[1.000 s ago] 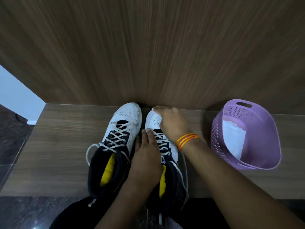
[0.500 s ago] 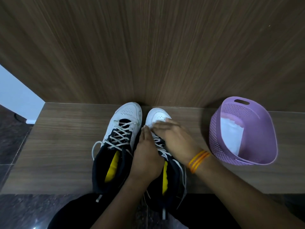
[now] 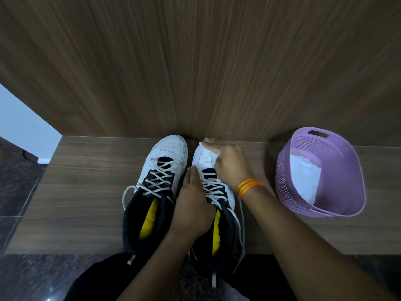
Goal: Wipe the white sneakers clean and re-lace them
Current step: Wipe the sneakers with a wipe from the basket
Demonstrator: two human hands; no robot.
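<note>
Since half a second ago the right hand (image 3: 230, 165) has slid forward off the laces (image 3: 213, 187) to the toe tip of the right sneaker (image 3: 205, 159). Left hand, both sneakers and basket are in the same spots.

Just left of the right sneaker, toes level: left sneaker (image 3: 161, 170), white, dark collar, yellow insole, laced up, one loose end looped out on its far side. Both stand on a low wooden ledge (image 3: 86, 192), toes against a wood-grain panel (image 3: 195, 72).

Left hand (image 3: 193, 205) lies on the right sneaker's inner edge, in the gap between the two shoes, palm over the collar. Grip wide: fingers straight, pointing at the toe, curled round nothing; thumb hidden.

Right hand sits on the right sneaker's toe cap, fingers flat and together, pressing what looks like a white cloth (image 3: 206, 149), mostly covered. Grip flat, no pinch visible. Orange bangles (image 3: 249, 186) on that wrist, just right of the sneaker's laces.

Well right of the right sneaker, not touching it: purple perforated basket (image 3: 347, 170), tilted, white pouch (image 3: 303, 181) leaning inside.
</note>
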